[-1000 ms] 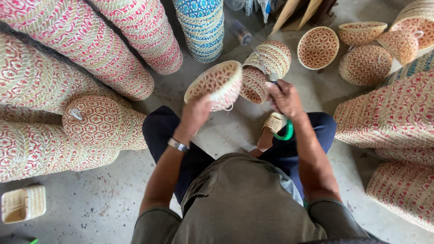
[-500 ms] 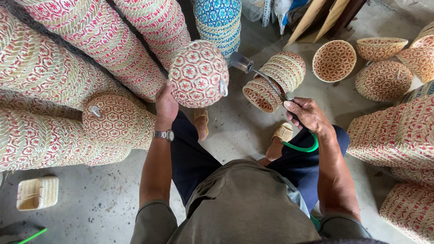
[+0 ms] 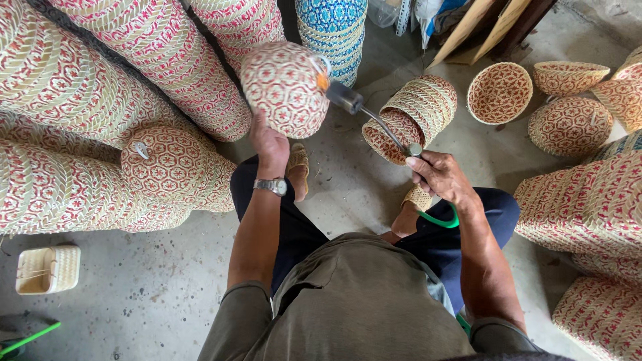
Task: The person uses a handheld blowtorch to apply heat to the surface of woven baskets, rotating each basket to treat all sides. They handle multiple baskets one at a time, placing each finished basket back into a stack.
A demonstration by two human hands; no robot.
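My left hand (image 3: 269,142) holds up a round woven basket (image 3: 284,87) with a red and tan pattern, its bottom turned toward me. My right hand (image 3: 438,175) grips a gas torch (image 3: 374,119) with a green hose (image 3: 438,220); its dark nozzle points at the basket's right edge, where a small orange flame shows. I sit on the concrete floor with a wristwatch on my left wrist.
Long rolls of stacked red-patterned baskets (image 3: 100,87) lie at the left and right (image 3: 588,207). A blue-patterned stack (image 3: 334,27) stands at the top. A short nested stack (image 3: 414,110) lies ahead, loose baskets (image 3: 500,92) at the upper right, a small square basket (image 3: 47,269) at the lower left.
The left hand lifted the basket from near the right hand up and turned its bottom toward me. The right hand raised the torch until its nozzle reached the basket's edge.
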